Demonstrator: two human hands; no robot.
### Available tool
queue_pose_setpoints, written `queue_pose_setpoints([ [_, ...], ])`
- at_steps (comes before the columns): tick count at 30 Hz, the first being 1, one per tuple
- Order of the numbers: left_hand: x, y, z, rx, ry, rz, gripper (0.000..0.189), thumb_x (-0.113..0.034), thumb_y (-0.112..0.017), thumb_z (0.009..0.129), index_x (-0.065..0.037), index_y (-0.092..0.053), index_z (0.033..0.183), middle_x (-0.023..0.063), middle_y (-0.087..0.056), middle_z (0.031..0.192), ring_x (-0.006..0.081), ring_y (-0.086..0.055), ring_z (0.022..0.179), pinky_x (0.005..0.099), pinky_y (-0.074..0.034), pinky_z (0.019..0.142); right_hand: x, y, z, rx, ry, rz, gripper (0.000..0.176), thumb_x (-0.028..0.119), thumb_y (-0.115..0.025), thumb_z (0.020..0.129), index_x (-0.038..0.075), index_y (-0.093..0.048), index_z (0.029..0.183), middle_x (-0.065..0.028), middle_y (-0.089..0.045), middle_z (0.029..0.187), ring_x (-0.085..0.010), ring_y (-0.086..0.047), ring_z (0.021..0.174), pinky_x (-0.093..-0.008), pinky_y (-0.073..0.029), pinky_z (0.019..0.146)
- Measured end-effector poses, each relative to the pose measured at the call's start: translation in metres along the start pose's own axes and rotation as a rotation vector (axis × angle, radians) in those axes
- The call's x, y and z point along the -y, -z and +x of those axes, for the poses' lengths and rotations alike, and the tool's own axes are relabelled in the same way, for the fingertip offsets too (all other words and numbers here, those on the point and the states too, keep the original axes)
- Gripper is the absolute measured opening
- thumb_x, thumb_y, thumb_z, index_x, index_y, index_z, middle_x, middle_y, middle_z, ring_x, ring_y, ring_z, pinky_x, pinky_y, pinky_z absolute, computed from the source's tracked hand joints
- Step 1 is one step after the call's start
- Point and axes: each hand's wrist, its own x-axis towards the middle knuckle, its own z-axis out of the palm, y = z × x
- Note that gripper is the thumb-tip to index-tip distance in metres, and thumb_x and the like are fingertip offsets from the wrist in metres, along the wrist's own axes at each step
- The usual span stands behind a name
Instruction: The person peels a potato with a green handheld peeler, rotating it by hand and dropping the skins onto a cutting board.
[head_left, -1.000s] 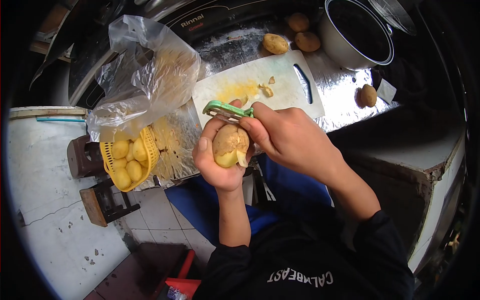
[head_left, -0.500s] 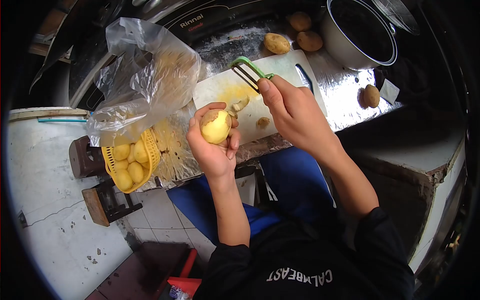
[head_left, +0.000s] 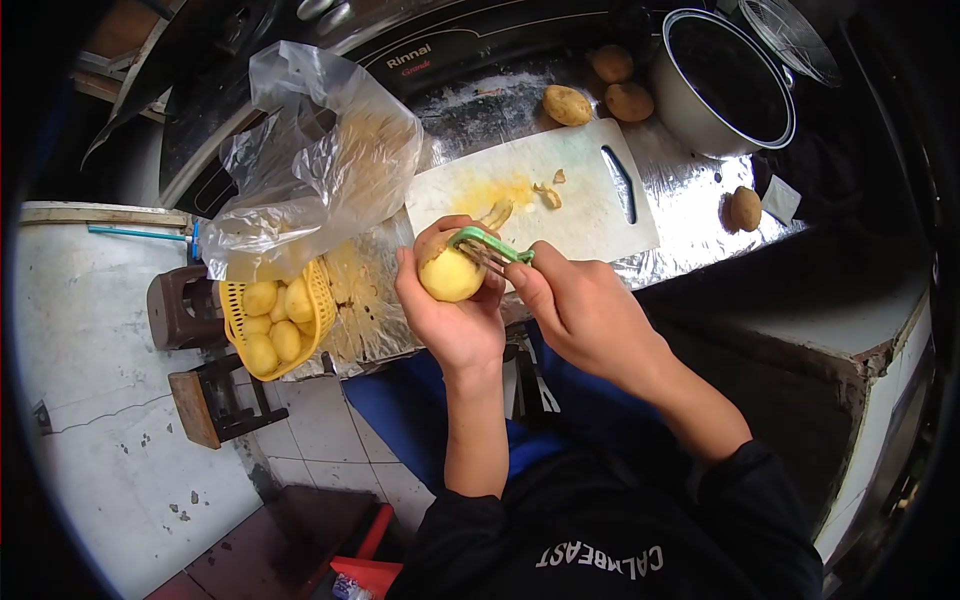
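Note:
A partly peeled potato (head_left: 451, 275) rests in my left hand (head_left: 462, 325), with my fingers wrapped around it. Brown skin still shows near its top. My right hand (head_left: 590, 310) grips a green peeler (head_left: 487, 243), whose blade lies against the potato's upper right side. Just beyond both hands is a white cutting board (head_left: 600, 215), stained yellow, with peel scraps (head_left: 547, 195) on it. A longer strip of peel (head_left: 497, 213) lies close to the potato.
At the left, a yellow basket (head_left: 326, 318) holds several peeled potatoes beneath a clear plastic bag (head_left: 330, 170). Unpeeled potatoes (head_left: 567, 105) sit behind the board. Back right are a pot (head_left: 680, 95) and a strainer (head_left: 790, 40); another potato (head_left: 746, 209) lies in front.
My right hand has brought the peeler down and left onto the potato. Different peel scraps now show on the board. The whole view has shifted slightly.

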Motion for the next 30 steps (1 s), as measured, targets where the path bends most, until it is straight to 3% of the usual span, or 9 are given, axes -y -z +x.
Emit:
queue_pose_setpoints([
  [4, 0.000, 0.019, 0.003, 0.205, -0.101, 0.056, 0.051, -0.044, -0.025, 0.098, -0.004, -0.057, 0.102, 0.0093, -0.062, 0.086, 0.0123, -0.054, 0.066, 0.0216, -0.043, 0.052, 0.008, -0.001, -0.006, -0.008, 0.021, -0.110, 0.033, 0.033, -0.050, 0.097, 0.003, -0.047, 0.082, -0.0159, -0.053, 0.051, -0.0374, -0.058, 0.049, -0.0450, -0.045, 0.044],
  [14, 0.012, 0.011, -0.011, 0.141, -0.335, 0.184, 0.050, -0.037, -0.018, 0.096, -0.002, -0.054, 0.101, 0.0126, -0.060, 0.091, 0.0197, -0.056, 0.081, 0.0318, -0.046, 0.076, 0.029, -0.009, 0.001, -0.075, 0.010, -0.041, 0.026, 0.025, -0.052, 0.096, 0.002, -0.048, 0.084, -0.0173, -0.053, 0.053, -0.0388, -0.057, 0.050, -0.0442, -0.044, 0.046],
  [16, 0.006, 0.016, -0.007, 0.192, -0.275, -0.077, 0.051, -0.037, -0.018, 0.096, -0.001, -0.054, 0.102, 0.0123, -0.060, 0.094, 0.0219, -0.055, 0.088, 0.0340, -0.044, 0.083, 0.030, -0.013, 0.001, -0.099, 0.076, -0.034, 0.033, 0.033, -0.049, 0.096, 0.003, -0.049, 0.084, -0.0157, -0.055, 0.051, -0.0359, -0.058, 0.047, -0.0432, -0.047, 0.042],
  [18, 0.001, 0.019, -0.006, 0.228, -0.257, -0.148, 0.050, -0.038, -0.021, 0.096, -0.001, -0.054, 0.104, 0.0127, -0.060, 0.097, 0.0222, -0.058, 0.087, 0.0337, -0.048, 0.080, 0.022, -0.014, 0.000, -0.094, 0.027, -0.038, 0.033, 0.033, -0.049, 0.097, 0.002, -0.049, 0.083, -0.0164, -0.055, 0.051, -0.0367, -0.058, 0.047, -0.0436, -0.047, 0.043],
  [20, 0.001, 0.006, -0.013, -0.014, -0.338, -0.062, 0.049, -0.039, -0.025, 0.095, -0.001, -0.054, 0.106, 0.0125, -0.060, 0.098, 0.0232, -0.061, 0.089, 0.0337, -0.052, 0.077, 0.017, -0.012, 0.005, -0.081, -0.015, -0.049, 0.034, 0.032, -0.048, 0.097, 0.002, -0.049, 0.081, -0.0171, -0.055, 0.052, -0.0374, -0.058, 0.048, -0.0441, -0.047, 0.043],
  [22, -0.001, 0.005, -0.015, -0.083, -0.319, -0.077, 0.049, -0.040, -0.028, 0.095, -0.001, -0.055, 0.106, 0.0119, -0.061, 0.098, 0.0241, -0.063, 0.089, 0.0332, -0.055, 0.072, 0.024, -0.011, 0.009, -0.095, -0.004, -0.010, 0.036, 0.033, -0.048, 0.097, 0.002, -0.049, 0.079, -0.0180, -0.055, 0.051, -0.0386, -0.058, 0.048, -0.0449, -0.047, 0.044],
  [26, 0.002, 0.006, -0.008, 0.043, -0.332, -0.065, 0.050, -0.040, -0.028, 0.095, -0.001, -0.058, 0.102, 0.0112, -0.062, 0.095, 0.0238, -0.063, 0.089, 0.0318, -0.055, 0.070, 0.020, -0.013, 0.016, -0.116, -0.014, -0.022, 0.036, 0.032, -0.047, 0.098, 0.002, -0.048, 0.079, -0.0190, -0.054, 0.050, -0.0391, -0.058, 0.048, -0.0454, -0.047, 0.044],
  [29, 0.004, 0.009, -0.003, -0.005, -0.287, -0.064, 0.050, -0.039, -0.027, 0.095, -0.001, -0.059, 0.103, 0.0161, -0.063, 0.103, 0.0215, -0.063, 0.074, 0.0282, -0.053, 0.060, 0.013, -0.017, 0.021, -0.177, -0.022, -0.023, 0.035, 0.031, -0.049, 0.097, 0.002, -0.048, 0.078, -0.0188, -0.054, 0.051, -0.0394, -0.057, 0.049, -0.0449, -0.046, 0.044],
  [30, 0.005, 0.022, 0.006, 0.158, -0.307, -0.061, 0.051, -0.038, -0.026, 0.096, 0.000, -0.059, 0.104, 0.0191, -0.062, 0.108, 0.0199, -0.059, 0.065, 0.0264, -0.049, 0.054, 0.010, -0.015, 0.022, -0.178, -0.025, -0.022, 0.035, 0.031, -0.049, 0.097, 0.002, -0.048, 0.078, -0.0188, -0.054, 0.051, -0.0394, -0.057, 0.049, -0.0449, -0.046, 0.044],
])
